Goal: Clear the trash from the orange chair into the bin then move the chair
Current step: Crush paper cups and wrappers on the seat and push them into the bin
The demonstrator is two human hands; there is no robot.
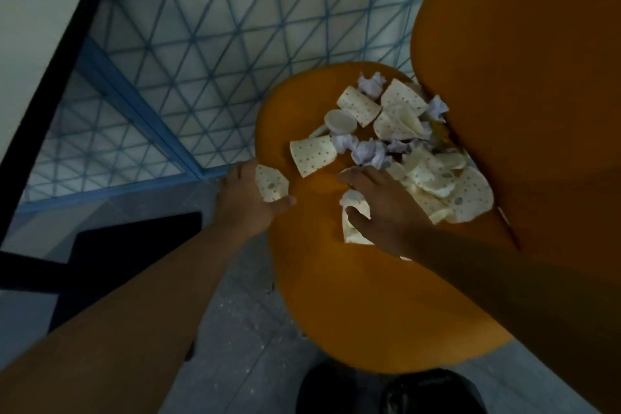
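An orange chair [353, 296] fills the middle and right, its backrest rising at the right. A heap of trash [396, 141] lies on the seat: dotted paper cups, crushed cups and crumpled white paper. My left hand [245, 198] is at the seat's left edge and holds a crushed dotted cup [270, 183]. My right hand [383, 208] reaches over the seat from the right and grips a crushed cup with a paper wad [353, 222]. The bin is not in view.
A blue wire-mesh frame [208, 54] stands behind and left of the chair. A white table with a black edge [50, 104] is at the far left. Speckled grey floor [242, 329] and my dark shoes [386, 390] lie below.
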